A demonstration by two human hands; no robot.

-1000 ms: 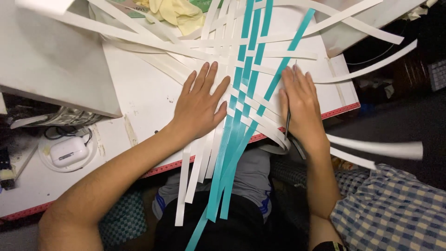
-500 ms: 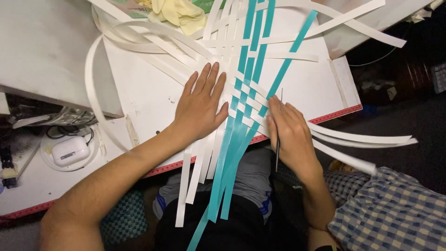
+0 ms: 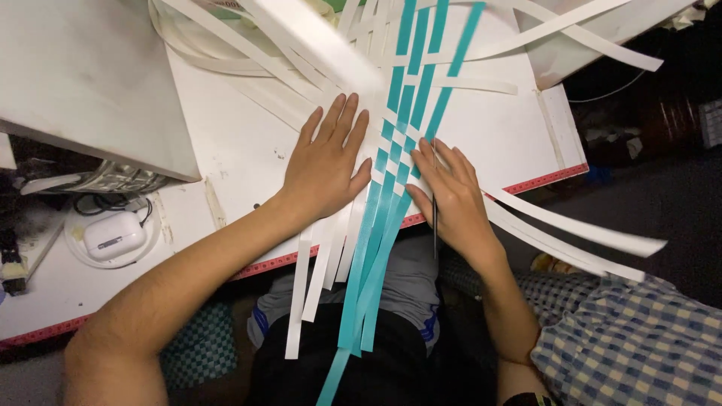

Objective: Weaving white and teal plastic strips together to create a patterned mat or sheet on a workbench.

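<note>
Since the earlier frame a blurred white strip (image 3: 316, 37) has swung across the far side, and the right hand (image 3: 455, 199) has moved up onto the woven strips (image 3: 395, 143). The white tabletop (image 3: 241, 143) has bare room left of the weave; its red near edge (image 3: 541, 179) is just beside the hands. The left hand (image 3: 327, 162) lies flat with fingers spread, pressing the weave. The right hand lies flat too, a thin dark tool (image 3: 435, 218) under it.

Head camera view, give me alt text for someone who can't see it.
Seen from above, a person's left hand and right hand press flat on a weave of teal strips and white strips on a white table. The strip ends hang over the table's edge toward the lap. A white earbud case sits at far left.
</note>
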